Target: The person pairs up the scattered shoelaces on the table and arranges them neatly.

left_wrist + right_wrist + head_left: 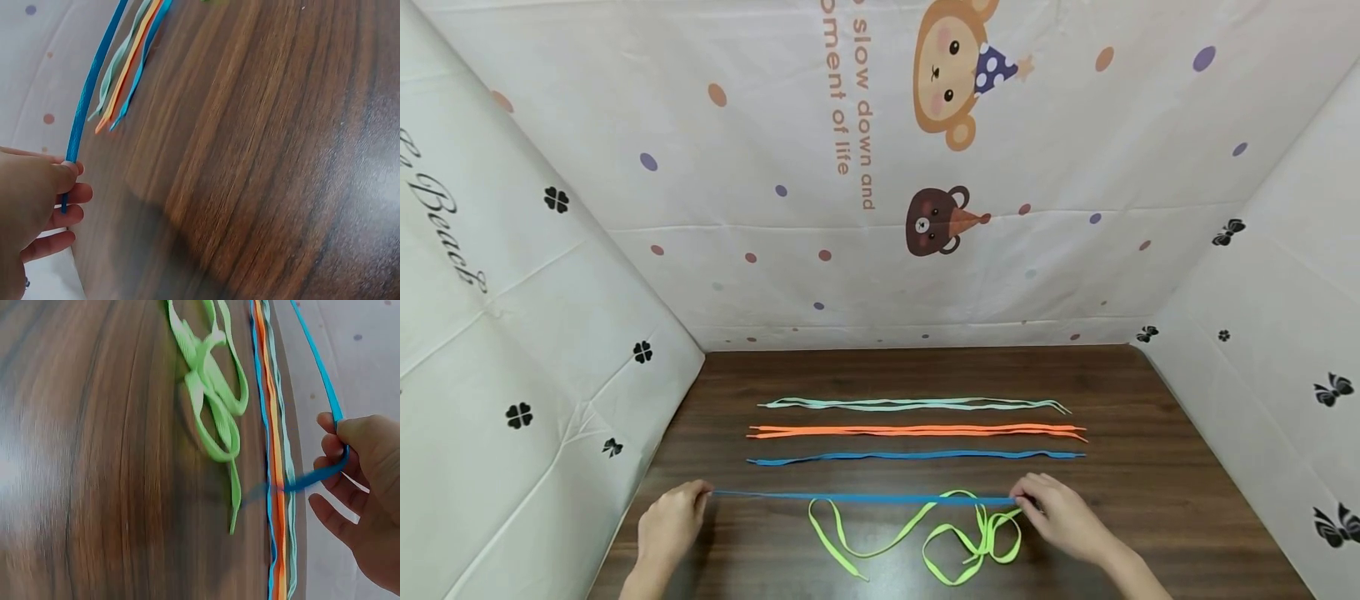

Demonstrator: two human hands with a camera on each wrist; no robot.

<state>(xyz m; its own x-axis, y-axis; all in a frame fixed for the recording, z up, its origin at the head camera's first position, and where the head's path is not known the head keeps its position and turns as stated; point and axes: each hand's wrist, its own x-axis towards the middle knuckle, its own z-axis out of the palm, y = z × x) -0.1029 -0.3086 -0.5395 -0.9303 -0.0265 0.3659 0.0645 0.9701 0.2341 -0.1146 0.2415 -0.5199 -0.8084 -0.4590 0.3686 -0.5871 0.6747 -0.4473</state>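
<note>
A blue shoelace (865, 498) is stretched straight between my two hands, close to the front of the table. My left hand (672, 523) pinches one end between thumb and fingers, and a short tip pokes out below the thumb in the left wrist view. On the other side my right hand (1066, 515) pinches the lace, with a loose tail (312, 479) hanging from the fingers in the right wrist view. Below the stretched lace lies a tangled lime-green shoelace (973, 550), looped at its right part and trailing left.
Farther back, laid out side by side, are a second blue shoelace (917, 455), orange shoelaces (917, 431) and pale mint shoelaces (917, 405). The dark wooden table (1180, 500) is bounded by printed white cloth (865, 283) at the back and sides.
</note>
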